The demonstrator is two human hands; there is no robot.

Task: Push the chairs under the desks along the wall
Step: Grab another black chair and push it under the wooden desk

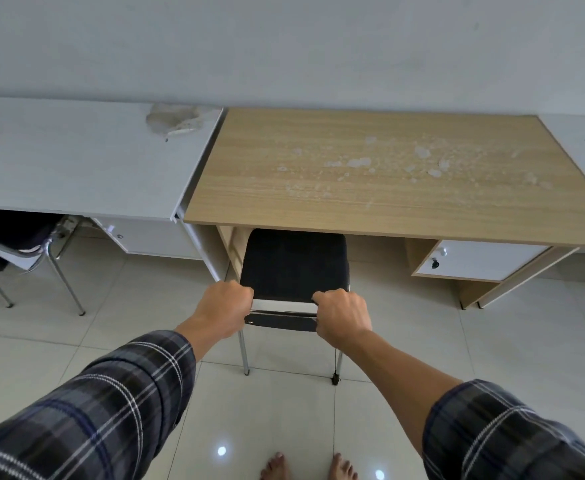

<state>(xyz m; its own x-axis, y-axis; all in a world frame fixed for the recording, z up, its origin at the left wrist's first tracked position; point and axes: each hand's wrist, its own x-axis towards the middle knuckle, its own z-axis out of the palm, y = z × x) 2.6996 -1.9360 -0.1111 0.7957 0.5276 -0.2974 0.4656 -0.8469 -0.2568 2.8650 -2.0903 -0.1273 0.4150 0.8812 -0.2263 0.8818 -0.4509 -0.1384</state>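
Note:
A black-seated chair (294, 261) with chrome legs stands in front of the wooden desk (388, 174), its seat partly under the desk's front edge. My left hand (223, 308) grips the left end of the chair's backrest. My right hand (344, 315) grips the right end. Both rear chair legs rest on the tiled floor. A second chair (17, 244) with a dark seat and chrome frame sits at the far left, partly under the white desk (76, 157).
The desks stand side by side against a pale wall. A white drawer unit (478, 259) hangs under the wooden desk at right, another (152, 237) under the white desk. Peeled patches mark both desktops. My bare feet (308, 467) are on glossy tiles.

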